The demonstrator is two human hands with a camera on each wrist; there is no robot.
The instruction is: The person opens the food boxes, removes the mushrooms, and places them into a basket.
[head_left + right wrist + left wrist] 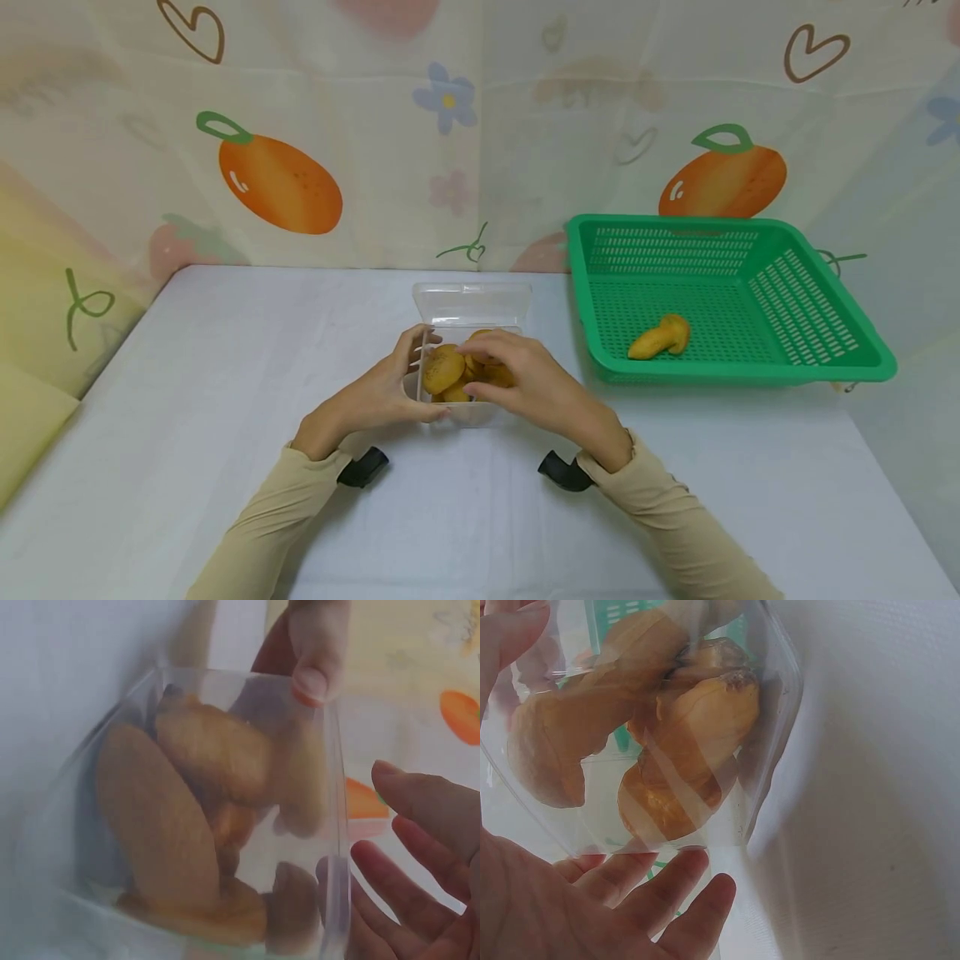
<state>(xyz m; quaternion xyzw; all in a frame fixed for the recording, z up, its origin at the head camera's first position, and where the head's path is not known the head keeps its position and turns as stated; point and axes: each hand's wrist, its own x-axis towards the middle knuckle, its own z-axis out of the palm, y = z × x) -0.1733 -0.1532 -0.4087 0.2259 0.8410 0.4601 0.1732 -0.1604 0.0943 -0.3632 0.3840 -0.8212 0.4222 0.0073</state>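
A clear plastic box [477,415] stands on the white table, filled with several yellow-brown mushrooms [444,369]. Its hinged lid [472,305] is raised at the back. My left hand [375,396] grips the box at its left side, thumb on the front wall and fingertips against the side wall. Over the box's right part is my right hand [536,382], its thumb and fingers spread above the mushrooms. In the right wrist view, nothing shows between the thumb [427,799] and fingers of that hand. Stems and caps press close to the clear wall in the left wrist view.
A green plastic basket [712,372] is at the back right, with one mushroom [660,337] lying in its front left part. Behind the table hangs a printed cloth [375,167]. Black wrist mounts [363,468] stick out inward from both sleeves.
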